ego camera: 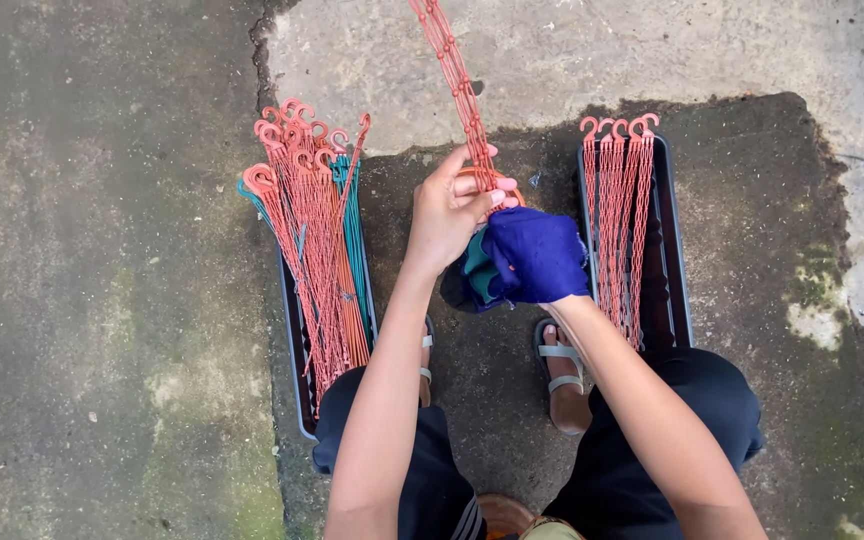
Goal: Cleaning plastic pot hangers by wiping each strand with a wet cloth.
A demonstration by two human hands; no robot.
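Between the knees, the left hand (447, 215) pinches an orange plastic chain (457, 85) rising off frame; the gloved right hand (537, 255) clasps its lower end. It looks light, limp and snag-prone, best held near the links' base.

I'm looking straight down at rough outdoor ground (102, 250), grey concrete, stained dark and damp over most of the left side, with patches of green moss and pale lichen near the bottom left. A jagged crack (264, 50) runs down from the top edge, and beyond it a lighter, drier slab (652, 50) stretches across the upper right. Below that slab the surface turns dark and wet again (752, 200), the edge between them ragged. More moss and whitish blotches show along the right margin (822, 320). The light is flat, soft daylight, no hard shadows anywhere.
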